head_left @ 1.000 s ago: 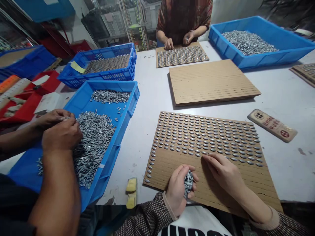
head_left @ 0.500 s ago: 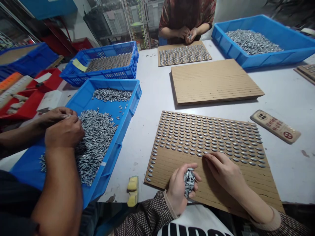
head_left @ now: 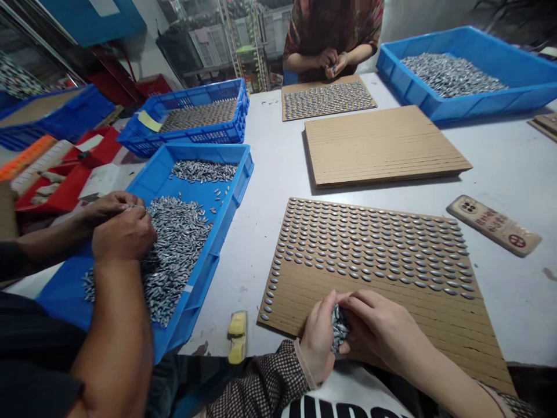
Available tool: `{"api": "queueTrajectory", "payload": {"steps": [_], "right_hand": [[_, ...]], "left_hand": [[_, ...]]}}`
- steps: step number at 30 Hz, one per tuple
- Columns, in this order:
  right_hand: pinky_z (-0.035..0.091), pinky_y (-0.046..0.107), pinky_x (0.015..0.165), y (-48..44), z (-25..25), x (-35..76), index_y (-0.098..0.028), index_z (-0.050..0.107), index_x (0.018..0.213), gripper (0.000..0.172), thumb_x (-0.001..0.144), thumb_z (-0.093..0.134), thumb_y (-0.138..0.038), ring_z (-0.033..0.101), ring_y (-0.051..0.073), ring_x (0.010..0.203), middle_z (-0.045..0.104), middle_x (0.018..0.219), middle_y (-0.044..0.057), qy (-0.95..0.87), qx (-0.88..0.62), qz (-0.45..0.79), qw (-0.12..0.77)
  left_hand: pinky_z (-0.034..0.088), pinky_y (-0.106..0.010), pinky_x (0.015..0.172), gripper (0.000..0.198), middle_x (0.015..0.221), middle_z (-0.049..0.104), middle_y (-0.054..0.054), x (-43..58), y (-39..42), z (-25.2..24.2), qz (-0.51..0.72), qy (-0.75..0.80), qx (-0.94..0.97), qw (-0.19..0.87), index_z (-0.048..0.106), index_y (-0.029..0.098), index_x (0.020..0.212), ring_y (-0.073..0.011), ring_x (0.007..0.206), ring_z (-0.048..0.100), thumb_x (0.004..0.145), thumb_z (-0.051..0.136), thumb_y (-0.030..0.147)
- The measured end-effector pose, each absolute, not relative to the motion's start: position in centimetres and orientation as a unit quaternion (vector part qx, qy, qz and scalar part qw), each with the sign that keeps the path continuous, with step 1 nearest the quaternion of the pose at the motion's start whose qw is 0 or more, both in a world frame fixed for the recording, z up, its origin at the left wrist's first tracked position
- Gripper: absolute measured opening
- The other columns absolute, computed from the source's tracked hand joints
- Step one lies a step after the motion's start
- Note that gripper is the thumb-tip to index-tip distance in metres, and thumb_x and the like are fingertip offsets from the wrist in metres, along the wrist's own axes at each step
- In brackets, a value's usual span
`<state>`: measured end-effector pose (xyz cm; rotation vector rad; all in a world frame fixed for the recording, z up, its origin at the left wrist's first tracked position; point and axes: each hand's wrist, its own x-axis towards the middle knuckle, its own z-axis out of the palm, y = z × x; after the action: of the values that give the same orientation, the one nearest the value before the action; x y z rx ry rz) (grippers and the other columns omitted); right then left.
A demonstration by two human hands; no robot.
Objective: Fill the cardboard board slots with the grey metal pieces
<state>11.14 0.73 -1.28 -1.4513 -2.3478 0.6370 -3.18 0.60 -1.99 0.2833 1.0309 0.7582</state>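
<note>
Cupped near the front of the cardboard sheet, my left hand (head_left: 319, 337) holds a heap of small grey spindle-shaped metal pieces (head_left: 340, 330). My right hand (head_left: 383, 325) is beside it, thumb and fingers closed together at the top of that heap; what lies between the fingertips is hidden. Beneath both hands is the grooved cardboard sheet (head_left: 452, 337). Rows of metal pieces (head_left: 361, 238) fill its far half, and a short column of them runs down its left edge. Bare grooves show across its front part.
Left, a co-worker's hands (head_left: 126, 223) work over a blue tray (head_left: 217, 232) of loose pieces. Another person (head_left: 333, 35) sits opposite. Stacked cardboard (head_left: 383, 145), a phone-like object (head_left: 494, 225), a yellow object (head_left: 238, 337) and another blue tray (head_left: 435, 107) stand on the table.
My right hand has left the row of pieces on the sheet and come back left and down to the heap in my left hand. The view has shifted slightly.
</note>
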Motion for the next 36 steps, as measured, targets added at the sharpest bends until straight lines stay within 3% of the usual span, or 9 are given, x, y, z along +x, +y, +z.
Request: {"api": "queueTrajectory", "payload": {"steps": [4,8,11,16,22,29,36], "right_hand": [[0.051,0.027,0.064,0.6,-0.7,12.0,-0.022,0.061,0.107,0.022,0.095,0.043,-0.022,0.063,0.017,0.076,0.065,0.087,0.007,-0.793,-0.496,0.278,0.219],[0.052,0.026,0.069,0.2,-0.4,13.0,-0.023,0.061,0.107,0.020,0.095,0.045,-0.022,0.063,0.017,0.083,0.065,0.093,0.007,-0.763,-0.490,0.312,0.284],[0.053,0.027,0.070,-0.5,-0.9,13.3,-0.024,0.062,0.106,0.019,0.095,0.046,-0.022,0.064,0.018,0.084,0.065,0.095,0.008,-0.756,-0.494,0.312,0.295],[0.054,0.027,0.071,-1.2,-1.8,14.6,-0.024,0.061,0.114,0.025,0.093,0.048,-0.019,0.064,0.018,0.087,0.066,0.099,0.009,-0.779,-0.478,0.258,0.314],[0.054,0.029,0.072,0.1,-4.3,18.1,-0.022,0.062,0.105,0.017,0.094,0.050,-0.024,0.065,0.019,0.085,0.067,0.095,0.007,-0.741,-0.570,0.176,0.309],[0.052,0.029,0.072,1.6,-6.4,18.3,-0.020,0.066,0.102,0.024,0.096,0.043,-0.023,0.064,0.018,0.083,0.067,0.095,0.009,-0.773,-0.572,0.082,0.262],[0.046,0.024,0.068,1.4,-6.6,18.2,-0.020,0.066,0.099,0.025,0.095,0.042,-0.016,0.062,0.016,0.084,0.066,0.098,0.008,-0.790,-0.581,0.029,0.192]], "left_hand": [[0.018,-0.018,0.037,0.049,0.072,0.060,-0.003,-3.2,1.0,-1.5,0.317,0.473,0.144,0.809,0.065,0.014,0.101,-0.0077,0.049,0.048,0.080,0.056,0.057],[0.017,-0.016,0.037,0.037,0.065,0.051,0.004,-3.1,1.1,-1.4,0.305,0.487,0.162,0.802,0.057,0.018,0.089,-0.0049,0.048,0.044,0.074,0.068,0.050],[0.015,-0.016,0.038,0.039,0.065,0.048,0.006,-2.9,1.1,-1.7,0.287,0.498,0.163,0.802,0.051,0.019,0.084,-0.0039,0.048,0.043,0.068,0.073,0.048],[0.014,-0.016,0.038,0.037,0.070,0.053,0.003,-2.6,1.5,-1.5,0.264,0.489,0.135,0.820,0.055,0.018,0.088,-0.0041,0.047,0.044,0.071,0.069,0.048],[0.016,-0.018,0.036,0.039,0.076,0.060,-0.003,-3.3,2.5,-0.9,0.287,0.468,0.065,0.833,0.058,0.014,0.110,-0.0071,0.048,0.048,0.081,0.050,0.038],[0.017,-0.016,0.036,0.023,0.075,0.062,-0.001,-2.7,1.5,-1.2,0.282,0.481,0.116,0.822,0.048,0.020,0.099,-0.0068,0.047,0.048,0.082,0.052,0.036],[0.016,-0.016,0.037,0.030,0.080,0.059,-0.001,-2.7,1.6,-1.2,0.268,0.460,0.137,0.835,0.054,0.017,0.097,-0.0040,0.049,0.046,0.081,0.061,0.041]]}}
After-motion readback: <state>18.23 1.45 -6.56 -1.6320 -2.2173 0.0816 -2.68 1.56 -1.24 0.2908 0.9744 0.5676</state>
